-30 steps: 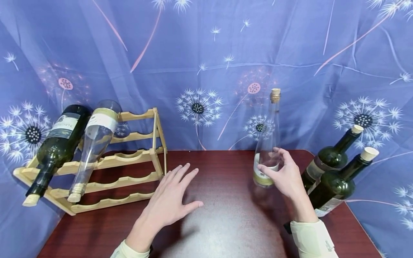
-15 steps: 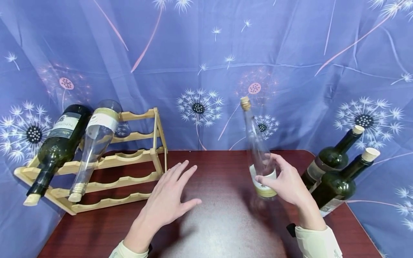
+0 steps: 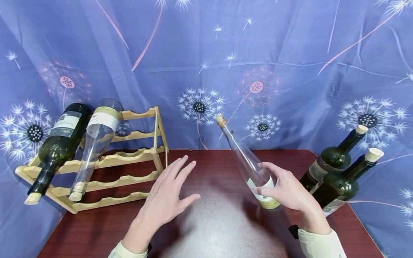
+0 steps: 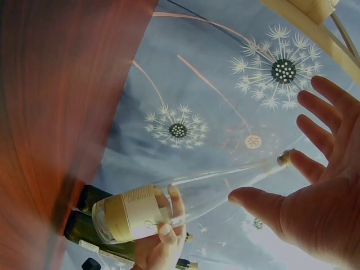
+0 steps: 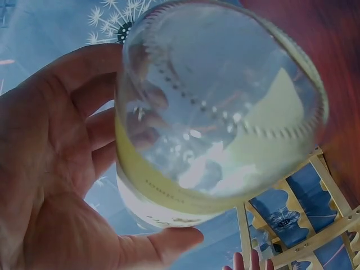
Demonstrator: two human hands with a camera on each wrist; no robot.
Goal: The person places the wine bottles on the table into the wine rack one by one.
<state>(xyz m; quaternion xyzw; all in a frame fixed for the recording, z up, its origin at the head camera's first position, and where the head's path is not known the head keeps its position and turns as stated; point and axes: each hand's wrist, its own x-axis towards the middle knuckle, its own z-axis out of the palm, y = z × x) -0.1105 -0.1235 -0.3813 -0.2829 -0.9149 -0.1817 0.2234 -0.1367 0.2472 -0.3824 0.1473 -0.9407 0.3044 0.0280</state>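
My right hand (image 3: pixel 285 188) grips a clear glass wine bottle (image 3: pixel 246 159) around its labelled lower body. The bottle is corked and leans with its neck to the upper left. In the right wrist view its round glass base (image 5: pixel 219 101) faces the camera, with fingers behind and thumb along the label. My left hand (image 3: pixel 167 199) is held over the table with fingers spread and nothing in it. It stands between the bottle and a wooden wine rack (image 3: pixel 129 161). In the left wrist view the bottle's cork (image 4: pixel 286 157) overlaps a finger of the left hand (image 4: pixel 315 208).
On the rack's left side lie a dark green wine bottle (image 3: pixel 61 139) and a clear wine bottle (image 3: pixel 96 139), corks toward me. Two corked green bottles, a rear one (image 3: pixel 332 157) and a front one (image 3: pixel 342 182), stand at the table's (image 3: pixel 213 229) right. Patterned blue cloth (image 3: pixel 206 43) hangs behind.
The clear bottle has gone from upright to tilted, its neck swinging left and down toward my left hand. My right hand has come slightly nearer. The left hand has barely moved.
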